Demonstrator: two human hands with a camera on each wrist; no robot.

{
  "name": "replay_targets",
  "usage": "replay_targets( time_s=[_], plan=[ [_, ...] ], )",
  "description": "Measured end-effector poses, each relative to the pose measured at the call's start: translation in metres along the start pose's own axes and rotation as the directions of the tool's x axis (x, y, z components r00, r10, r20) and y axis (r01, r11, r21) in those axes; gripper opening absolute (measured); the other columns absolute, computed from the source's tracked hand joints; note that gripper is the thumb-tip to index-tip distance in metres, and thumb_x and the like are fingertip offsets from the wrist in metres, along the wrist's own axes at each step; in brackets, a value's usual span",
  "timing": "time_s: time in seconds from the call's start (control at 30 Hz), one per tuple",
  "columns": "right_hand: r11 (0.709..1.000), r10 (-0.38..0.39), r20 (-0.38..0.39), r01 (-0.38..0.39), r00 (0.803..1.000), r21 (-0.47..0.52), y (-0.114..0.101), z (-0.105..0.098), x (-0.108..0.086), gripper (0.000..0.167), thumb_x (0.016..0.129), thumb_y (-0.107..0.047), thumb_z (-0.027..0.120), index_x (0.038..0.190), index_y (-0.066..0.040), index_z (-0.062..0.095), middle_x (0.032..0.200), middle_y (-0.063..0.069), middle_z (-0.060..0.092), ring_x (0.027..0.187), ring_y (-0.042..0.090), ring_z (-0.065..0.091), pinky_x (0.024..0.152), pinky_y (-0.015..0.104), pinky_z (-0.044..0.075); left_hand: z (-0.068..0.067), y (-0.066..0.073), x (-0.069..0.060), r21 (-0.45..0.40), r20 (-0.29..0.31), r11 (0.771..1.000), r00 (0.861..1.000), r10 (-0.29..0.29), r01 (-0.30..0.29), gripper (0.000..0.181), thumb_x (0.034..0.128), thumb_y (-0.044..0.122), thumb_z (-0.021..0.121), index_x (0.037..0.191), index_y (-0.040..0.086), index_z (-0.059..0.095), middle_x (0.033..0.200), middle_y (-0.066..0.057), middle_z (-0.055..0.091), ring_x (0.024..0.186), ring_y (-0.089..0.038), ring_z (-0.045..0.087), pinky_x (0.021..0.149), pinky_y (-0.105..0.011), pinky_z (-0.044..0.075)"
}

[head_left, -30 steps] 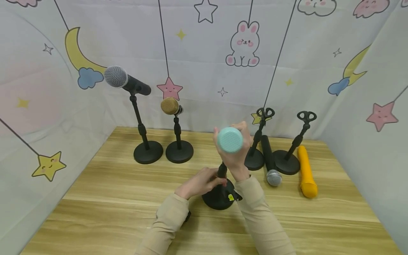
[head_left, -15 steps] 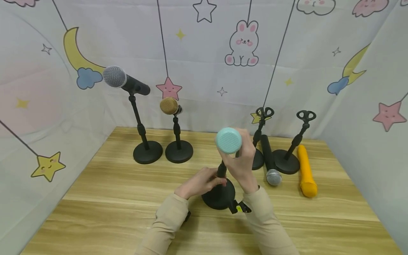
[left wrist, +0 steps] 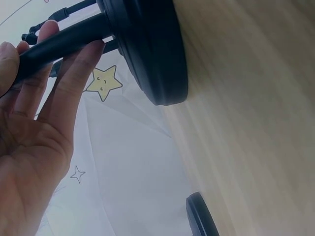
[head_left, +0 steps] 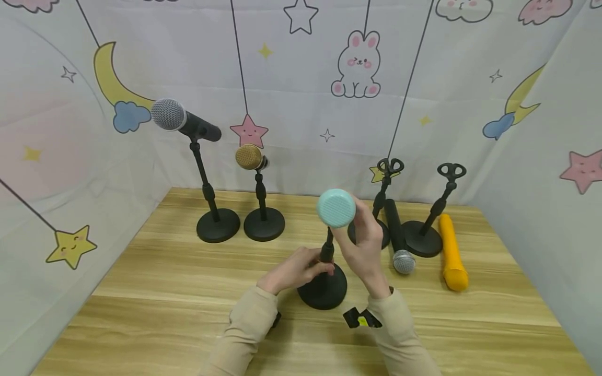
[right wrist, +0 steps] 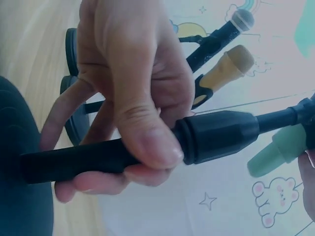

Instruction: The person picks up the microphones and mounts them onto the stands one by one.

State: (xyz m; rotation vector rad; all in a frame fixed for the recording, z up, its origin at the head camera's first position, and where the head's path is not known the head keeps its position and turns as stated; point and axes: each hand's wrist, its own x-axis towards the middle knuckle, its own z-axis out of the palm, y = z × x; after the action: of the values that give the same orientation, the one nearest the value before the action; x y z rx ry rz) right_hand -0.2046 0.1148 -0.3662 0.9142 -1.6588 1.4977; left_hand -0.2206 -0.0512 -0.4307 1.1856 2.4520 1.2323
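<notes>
My left hand (head_left: 298, 269) grips the lower pole of a black microphone stand (head_left: 323, 291), thumb and fingers round it just above the round base. At the top of this stand sits a mint green microphone (head_left: 336, 208), its round head facing me. My right hand (head_left: 366, 245) holds the microphone from behind and to the right; its fingertips are partly hidden by the head. In the right wrist view the mint handle (right wrist: 273, 152) shows beside a fingertip at the edge. The left wrist view has the left hand's fingers along the black pole (left wrist: 64, 42).
At the left stand a silver-headed microphone (head_left: 169, 115) and a gold-headed microphone (head_left: 249, 156) on black stands. Two stands with bare clips, a rear stand (head_left: 390, 167) and a right stand (head_left: 451, 171), have a black microphone (head_left: 403, 261) and an orange microphone (head_left: 455, 279) lying beside them.
My right hand has shifted right and slightly down round the microphone, its wrist turning outward. The mint head has moved slightly left. My left hand keeps its hold on the pole.
</notes>
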Motion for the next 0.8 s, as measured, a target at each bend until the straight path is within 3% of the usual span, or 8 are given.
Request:
replay_targets(
  time_s=[0.17,0.3,0.47,0.6,0.7,0.8],
  plan=[
    [0.999,0.043,-0.056,-0.041,0.998,0.033,0.005,-0.004,-0.008,0.045,0.094,0.001,0.067,0.131,0.019,0.049,0.137,-0.010,0.059,0.129,0.009,0.059,0.111,0.031,0.047,0.001,-0.001,0.000,-0.004,-0.001,1.000,1.000,0.003,-0.003,0.021,0.1029,0.020,0.058,0.109,0.004,0.071,0.097,-0.006,0.078,0.089,-0.018,0.073,0.077,-0.021,0.053],
    [0.993,0.096,-0.095,-0.089,0.991,0.071,0.010,-0.009,-0.012,0.034,0.097,0.001,0.062,0.128,0.013,0.055,0.130,-0.011,0.062,0.120,0.006,0.062,0.102,0.026,0.051,0.001,-0.001,0.000,-0.015,-0.004,1.000,1.000,0.007,-0.007,0.021,0.1027,0.019,0.059,0.108,0.003,0.071,0.097,-0.007,0.078,0.092,-0.019,0.074,0.079,-0.021,0.053],
    [0.979,0.200,-0.089,-0.196,0.976,0.052,0.015,-0.018,-0.014,0.019,0.101,0.005,0.047,0.104,0.009,0.065,0.101,-0.013,0.069,0.094,0.003,0.066,0.086,0.018,0.053,0.001,-0.002,0.000,-0.023,-0.006,1.000,1.000,0.005,-0.005,0.021,0.1024,0.019,0.059,0.109,0.003,0.071,0.098,-0.007,0.078,0.094,-0.019,0.074,0.081,-0.021,0.054],
    [0.959,0.283,0.083,-0.285,0.956,0.009,0.020,-0.025,-0.016,0.029,0.105,-0.003,0.044,0.086,0.008,0.064,0.073,0.000,0.062,0.067,0.011,0.058,0.069,0.023,0.050,0.001,-0.003,0.000,-0.031,-0.006,1.000,1.000,-0.001,0.001,0.019,0.1011,0.021,0.062,0.107,0.005,0.071,0.098,-0.006,0.078,0.092,-0.018,0.073,0.079,-0.021,0.054],
    [0.942,0.323,0.254,-0.334,0.911,0.001,0.025,-0.030,-0.019,0.029,0.107,-0.011,0.046,0.091,0.004,0.065,0.066,0.012,0.054,0.057,0.021,0.049,0.063,0.028,0.046,0.001,-0.003,-0.001,-0.021,0.018,0.999,0.999,-0.036,0.036,0.017,0.0997,0.023,0.064,0.105,0.010,0.072,0.098,-0.005,0.078,0.089,-0.013,0.070,0.079,-0.021,0.053],
    [0.929,0.337,0.363,-0.370,0.869,0.024,0.028,-0.033,-0.022,0.025,0.107,-0.016,0.049,0.100,0.003,0.063,0.066,0.018,0.051,0.054,0.024,0.048,0.057,0.032,0.045,0.001,-0.004,-0.001,-0.004,0.047,0.998,0.997,-0.066,0.066,0.017,0.0995,0.025,0.064,0.105,0.011,0.073,0.098,-0.003,0.077,0.089,-0.008,0.068,0.081,-0.021,0.053]
  ],
)
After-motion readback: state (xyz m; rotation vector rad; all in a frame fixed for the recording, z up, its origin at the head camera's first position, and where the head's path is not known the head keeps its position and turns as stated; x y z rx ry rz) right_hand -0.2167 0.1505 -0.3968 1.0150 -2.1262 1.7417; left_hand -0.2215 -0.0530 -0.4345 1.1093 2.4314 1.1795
